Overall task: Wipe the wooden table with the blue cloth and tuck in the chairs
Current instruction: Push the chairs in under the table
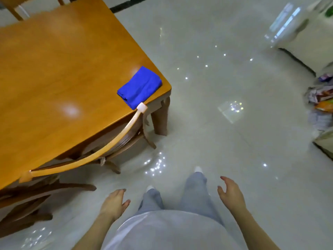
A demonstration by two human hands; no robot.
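Observation:
The wooden table (54,69) fills the upper left of the head view. A folded blue cloth (139,87) lies on its near right corner. A wooden chair (93,156) with a curved back rail stands pushed under the table's near edge. A second chair (27,204) sits at the lower left, its seat partly under the table. My left hand (115,202) hangs low over the floor, fingers relaxed and holding nothing. My right hand (230,193) hangs the same way, fingers loosely spread, well to the right of the table.
Glossy white floor tiles (216,105) spread to the right of the table. Another chair (16,9) shows at the table's far left end. A white cabinet (306,42) and a pile of packets (320,101) stand along the right edge.

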